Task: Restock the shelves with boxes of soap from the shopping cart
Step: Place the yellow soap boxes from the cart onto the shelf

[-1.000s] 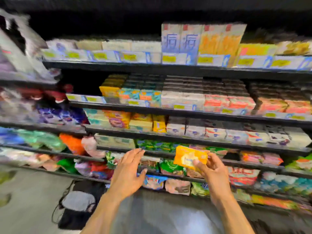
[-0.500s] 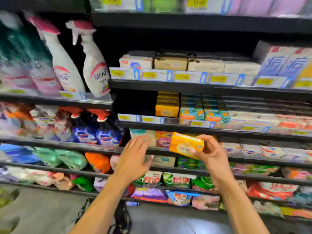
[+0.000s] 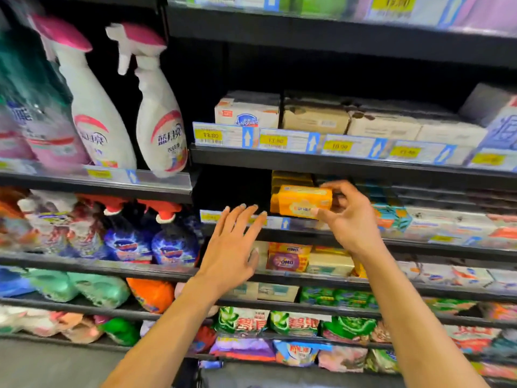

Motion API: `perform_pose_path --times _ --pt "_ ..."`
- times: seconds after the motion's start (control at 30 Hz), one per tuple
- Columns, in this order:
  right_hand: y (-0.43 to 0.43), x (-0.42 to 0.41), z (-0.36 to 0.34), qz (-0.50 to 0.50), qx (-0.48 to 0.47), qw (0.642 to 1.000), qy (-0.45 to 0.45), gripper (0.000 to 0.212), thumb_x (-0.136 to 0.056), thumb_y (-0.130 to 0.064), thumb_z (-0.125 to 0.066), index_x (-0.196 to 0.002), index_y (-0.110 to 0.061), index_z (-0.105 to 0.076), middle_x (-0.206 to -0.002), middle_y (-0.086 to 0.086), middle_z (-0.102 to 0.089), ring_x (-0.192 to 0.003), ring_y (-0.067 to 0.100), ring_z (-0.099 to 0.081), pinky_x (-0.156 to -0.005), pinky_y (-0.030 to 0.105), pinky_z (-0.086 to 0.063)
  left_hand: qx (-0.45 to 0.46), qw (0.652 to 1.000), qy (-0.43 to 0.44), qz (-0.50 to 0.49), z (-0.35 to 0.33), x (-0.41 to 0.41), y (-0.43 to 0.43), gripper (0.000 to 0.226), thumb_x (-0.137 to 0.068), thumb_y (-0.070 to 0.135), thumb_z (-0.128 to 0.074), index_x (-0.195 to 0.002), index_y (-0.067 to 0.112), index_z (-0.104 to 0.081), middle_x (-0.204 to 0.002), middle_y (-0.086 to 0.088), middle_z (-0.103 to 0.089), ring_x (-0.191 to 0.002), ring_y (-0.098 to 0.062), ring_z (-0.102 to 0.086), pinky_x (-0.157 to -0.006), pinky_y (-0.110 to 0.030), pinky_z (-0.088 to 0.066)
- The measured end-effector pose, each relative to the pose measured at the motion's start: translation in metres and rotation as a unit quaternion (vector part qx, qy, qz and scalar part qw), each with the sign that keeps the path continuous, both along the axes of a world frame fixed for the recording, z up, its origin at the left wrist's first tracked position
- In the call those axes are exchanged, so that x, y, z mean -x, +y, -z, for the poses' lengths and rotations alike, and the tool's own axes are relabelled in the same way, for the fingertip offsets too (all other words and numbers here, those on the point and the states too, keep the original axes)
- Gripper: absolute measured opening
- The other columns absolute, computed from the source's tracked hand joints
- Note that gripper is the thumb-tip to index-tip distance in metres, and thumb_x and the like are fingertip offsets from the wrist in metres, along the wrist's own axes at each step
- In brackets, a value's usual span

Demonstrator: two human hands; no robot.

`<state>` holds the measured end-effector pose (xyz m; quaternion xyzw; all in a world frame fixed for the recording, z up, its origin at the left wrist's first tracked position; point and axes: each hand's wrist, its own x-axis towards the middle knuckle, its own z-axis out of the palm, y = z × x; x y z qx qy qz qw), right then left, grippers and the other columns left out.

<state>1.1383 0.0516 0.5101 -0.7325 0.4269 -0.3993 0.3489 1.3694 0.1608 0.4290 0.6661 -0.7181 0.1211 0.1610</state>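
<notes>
Lifted from chest height a second ago, the orange box of soap [image 3: 301,202] now sits at the mouth of the middle shelf [image 3: 307,236], with both arms reaching further in. Nearest the camera, two bare forearms rise from the bottom edge. The left hand [image 3: 230,247] is flat, fingers straight and spread, its fingertips in front of the shelf's price rail [image 3: 285,223] and just left of the box; whether they touch the rail cannot be told. The right hand [image 3: 351,219] pinches the box, thumb at its lower front corner and fingers curled over its top right end. The hands are apart, and only the right holds the box. It lies level, in front of a stack of yellow boxes [image 3: 291,179] further back on the same shelf. Below are OMO packs [image 3: 288,257] and green detergent bags [image 3: 293,322]. One shelf up stands a Safeguard carton [image 3: 247,114] above a yellow price tag [image 3: 211,135]. At far left, white spray bottles [image 3: 159,107] with pink triggers stand blurred.
</notes>
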Motion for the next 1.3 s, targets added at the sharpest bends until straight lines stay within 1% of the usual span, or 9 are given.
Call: perform_pose_path --times 0.1,0.17,0.27,0.43,0.57,0.67,0.8,1.1,1.3 --pt "-0.015 -0.008 0.005 -0.021 0.038 0.999 0.032 0.049 -0.082 -0.016 -0.085 -0.122 -0.038 -0.066 -0.122 -0.002 -0.069 -0.11 0.013 -0.068 -0.1 0.044 -0.056 0.01 0.999 -0.028 0.022 0.006 -0.007 -0.009 0.073 -0.088 0.034 -0.052 -0.156 0.019 -0.03 -0.156 -0.005 -0.035 -0.147 -0.029 -0.029 -0.123 -0.051 -0.017" --pt "-0.019 -0.011 0.008 -0.033 0.032 0.998 0.04 0.047 -0.084 -0.017 -0.084 -0.126 -0.032 -0.068 -0.121 -0.005 -0.07 -0.108 0.004 -0.068 -0.099 0.032 -0.056 0.02 0.999 -0.037 0.032 0.011 -0.01 -0.011 0.074 -0.087 0.033 -0.053 -0.156 0.019 -0.03 -0.155 -0.004 -0.038 -0.145 -0.028 -0.032 -0.124 -0.051 -0.017" --pt "-0.023 -0.013 0.012 -0.029 0.024 0.998 0.059 0.046 -0.087 -0.021 -0.081 -0.13 -0.029 -0.066 -0.114 -0.012 -0.071 -0.102 -0.006 -0.066 -0.088 0.013 -0.053 0.042 0.998 -0.04 0.038 0.017 -0.013 -0.013 0.074 -0.086 0.031 -0.055 -0.155 0.018 -0.032 -0.153 -0.003 -0.04 -0.143 -0.028 -0.035 -0.124 -0.05 -0.017" --pt "-0.032 -0.014 0.015 -0.022 0.058 0.984 0.164 0.044 -0.089 -0.029 -0.079 -0.131 -0.033 -0.066 -0.12 -0.006 -0.064 -0.11 0.011 -0.062 -0.1 0.032 -0.053 0.065 0.997 -0.034 0.035 0.024 -0.012 -0.017 0.072 -0.088 0.031 -0.055 -0.155 0.018 -0.034 -0.152 -0.002 -0.042 -0.141 -0.028 -0.037 -0.124 -0.05 -0.017" --pt "-0.031 -0.015 0.021 -0.016 0.097 0.968 0.229 0.044 -0.093 -0.029 -0.075 -0.135 -0.032 -0.064 -0.117 -0.01 -0.052 -0.114 0.011 -0.047 -0.096 0.021 -0.035 0.077 0.996 -0.033 0.035 0.026 -0.013 -0.021 0.071 -0.087 0.03 -0.056 -0.154 0.018 -0.036 -0.151 -0.002 -0.043 -0.14 -0.028 -0.038 -0.123 -0.051 -0.02" --pt "-0.033 -0.013 0.028 0.002 0.112 0.959 0.259 0.045 -0.093 -0.032 -0.074 -0.137 -0.032 -0.063 -0.137 -0.002 -0.055 -0.135 0.022 -0.041 -0.105 0.026 -0.032 0.087 0.995 -0.032 0.034 0.028 -0.012 -0.021 0.07 -0.087 0.03 -0.057 -0.154 0.018 -0.037 -0.15 -0.002 -0.044 -0.139 -0.028 -0.038 -0.122 -0.051 -0.02" --pt "-0.036 -0.01 0.032 -0.003 0.137 0.951 0.277 0.043 -0.095 -0.032 -0.071 -0.138 -0.028 -0.064 -0.144 -0.003 -0.055 -0.138 0.021 -0.042 -0.104 0.024 -0.029 0.098 0.994 -0.024 0.036 0.03 -0.011 -0.022 0.07 -0.087 0.029 -0.059 -0.153 0.017 -0.038 -0.15 -0.002 -0.044 -0.139 -0.027 -0.039 -0.122 -0.051 -0.021" --pt "-0.03 -0.005 0.039 -0.016 0.204 0.928 0.312 0.042 -0.102 -0.033 -0.061 -0.142 -0.024 -0.058 -0.142 -0.006 -0.053 -0.131 0.016 -0.045 -0.103 0.029 -0.042 0.075 0.996 -0.027 0.03 0.023 -0.008 -0.016 0.07 -0.087 0.028 -0.058 -0.153 0.017 -0.036 -0.152 -0.002 -0.042 -0.14 -0.026 -0.038 -0.122 -0.05 -0.021" --pt "0.017 0.021 0.039 0.024 0.285 0.911 0.296 0.038 -0.098 -0.022 -0.065 -0.135 -0.015 -0.061 -0.136 0.002 -0.058 -0.125 0.023 -0.051 -0.102 0.037 -0.047 0.016 1.0 0.0 0.025 0.01 0.006 0.007 0.076 -0.088 0.029 -0.058 -0.156 0.018 -0.027 -0.163 -0.004 -0.026 -0.152 -0.028 -0.018 -0.125 -0.049 -0.014"
